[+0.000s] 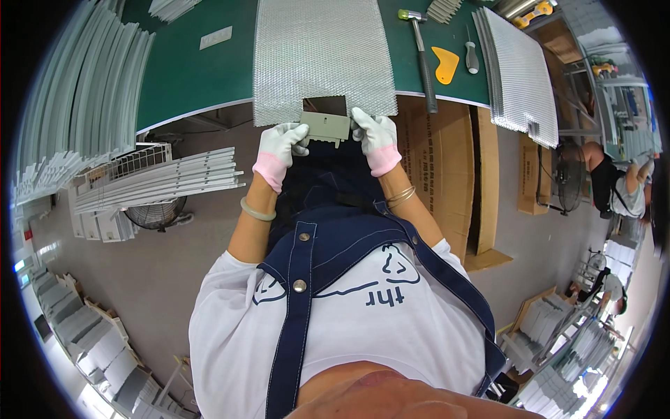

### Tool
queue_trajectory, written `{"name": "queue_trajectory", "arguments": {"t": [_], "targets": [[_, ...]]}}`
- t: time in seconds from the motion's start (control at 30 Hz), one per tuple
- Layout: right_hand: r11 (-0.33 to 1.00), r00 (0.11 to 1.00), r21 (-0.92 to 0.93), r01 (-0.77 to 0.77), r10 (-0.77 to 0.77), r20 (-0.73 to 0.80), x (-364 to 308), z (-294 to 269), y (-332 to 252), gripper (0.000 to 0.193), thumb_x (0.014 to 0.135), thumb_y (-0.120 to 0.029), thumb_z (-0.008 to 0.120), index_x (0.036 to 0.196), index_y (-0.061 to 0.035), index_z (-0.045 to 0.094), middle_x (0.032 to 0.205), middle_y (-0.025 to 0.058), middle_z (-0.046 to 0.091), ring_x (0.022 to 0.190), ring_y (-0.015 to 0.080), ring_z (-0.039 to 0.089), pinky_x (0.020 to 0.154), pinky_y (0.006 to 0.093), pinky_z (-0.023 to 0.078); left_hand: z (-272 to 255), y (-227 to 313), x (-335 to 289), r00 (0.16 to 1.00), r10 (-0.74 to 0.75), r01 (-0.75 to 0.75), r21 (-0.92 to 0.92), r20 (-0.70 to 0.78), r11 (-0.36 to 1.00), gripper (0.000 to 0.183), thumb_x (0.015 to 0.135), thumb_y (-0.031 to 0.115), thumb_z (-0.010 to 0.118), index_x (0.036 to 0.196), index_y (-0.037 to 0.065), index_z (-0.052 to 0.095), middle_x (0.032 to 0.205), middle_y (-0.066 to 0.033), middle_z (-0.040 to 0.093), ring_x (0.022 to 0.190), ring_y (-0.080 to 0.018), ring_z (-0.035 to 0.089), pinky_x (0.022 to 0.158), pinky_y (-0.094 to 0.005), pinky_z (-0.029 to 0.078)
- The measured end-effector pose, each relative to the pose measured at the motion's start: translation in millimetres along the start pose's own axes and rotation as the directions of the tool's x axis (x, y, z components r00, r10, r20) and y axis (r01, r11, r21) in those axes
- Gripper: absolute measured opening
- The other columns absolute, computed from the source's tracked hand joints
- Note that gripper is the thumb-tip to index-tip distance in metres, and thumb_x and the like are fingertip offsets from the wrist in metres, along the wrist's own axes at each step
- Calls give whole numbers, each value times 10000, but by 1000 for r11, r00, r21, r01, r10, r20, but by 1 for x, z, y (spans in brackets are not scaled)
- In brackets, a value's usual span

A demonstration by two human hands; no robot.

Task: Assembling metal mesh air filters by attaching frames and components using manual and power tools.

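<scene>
Both my hands wear white gloves with pink cuffs. A small flat grey-beige plate (326, 126) with tabs on its lower edge is held between them. The fingers of my left hand (281, 145) pinch its left end. My right hand (377, 140) grips the right end, with its index finger raised near the mesh. Just beyond the plate lies a silvery honeycomb mesh panel (324, 56), hanging a little over the near edge of the green table (188, 77). A rectangular notch is cut in that panel's near edge, right behind the plate.
Right of the panel lie a hammer (422, 63), a yellow scraper (444, 65) and a screwdriver (472, 57). Stacked mesh panels (516, 77) stand further right. Long pale strips (91, 91) are piled at left. Cardboard boxes (440, 174) stand below the table. People sit far right.
</scene>
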State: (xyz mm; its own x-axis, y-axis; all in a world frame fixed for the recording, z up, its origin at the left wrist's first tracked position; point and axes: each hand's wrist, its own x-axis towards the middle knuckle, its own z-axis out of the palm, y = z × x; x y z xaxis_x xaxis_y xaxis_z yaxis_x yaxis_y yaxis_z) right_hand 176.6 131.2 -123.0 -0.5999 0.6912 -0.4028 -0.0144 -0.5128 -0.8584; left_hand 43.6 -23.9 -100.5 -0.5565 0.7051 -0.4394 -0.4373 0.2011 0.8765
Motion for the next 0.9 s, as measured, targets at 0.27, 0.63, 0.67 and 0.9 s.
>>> {"name": "queue_trajectory", "arguments": {"t": [0.27, 0.63, 0.67, 0.9], "targets": [[995, 999, 99, -17, 13, 45, -3, 2, -3, 123, 812, -107, 671, 781, 5, 632, 673, 63, 611, 515, 104, 525, 460, 220, 393, -7, -8, 7, 1000, -4, 5, -41, 20, 999, 220, 835, 170, 618, 877, -46, 617, 675, -35, 564, 544, -81, 508, 537, -227, 482], [997, 999, -65, -41, 43, 23, -3, -2, -6, 154, 811, -135, 679, 797, 14, 644, 665, 64, 611, 502, 87, 516, 449, 202, 380, -2, -6, 1, 997, -14, 10, -39, -81, 999, 248, 835, 162, 630, 944, -60, 613, 715, -52, 595, 545, -91, 540, 525, -220, 484], [996, 999, -75, -44, 45, 24, -3, -3, -6, 156, 812, -138, 679, 800, 15, 646, 666, 64, 612, 502, 85, 516, 449, 200, 379, -1, -6, 1, 997, -14, 9, -52, -82, 999, 252, 836, 162, 631, 954, -60, 610, 720, -52, 597, 546, -90, 541, 522, -220, 484], [996, 997, -67, -64, 67, 41, -4, -3, -3, 160, 817, -142, 675, 773, 10, 647, 654, 59, 606, 503, 77, 515, 448, 194, 376, 6, -36, 12, 992, 44, -90, -418, -118, 904, 223, 833, 191, 658, 918, -1, 580, 709, -4, 553, 616, -99, 536, 696, -305, 508]]}}
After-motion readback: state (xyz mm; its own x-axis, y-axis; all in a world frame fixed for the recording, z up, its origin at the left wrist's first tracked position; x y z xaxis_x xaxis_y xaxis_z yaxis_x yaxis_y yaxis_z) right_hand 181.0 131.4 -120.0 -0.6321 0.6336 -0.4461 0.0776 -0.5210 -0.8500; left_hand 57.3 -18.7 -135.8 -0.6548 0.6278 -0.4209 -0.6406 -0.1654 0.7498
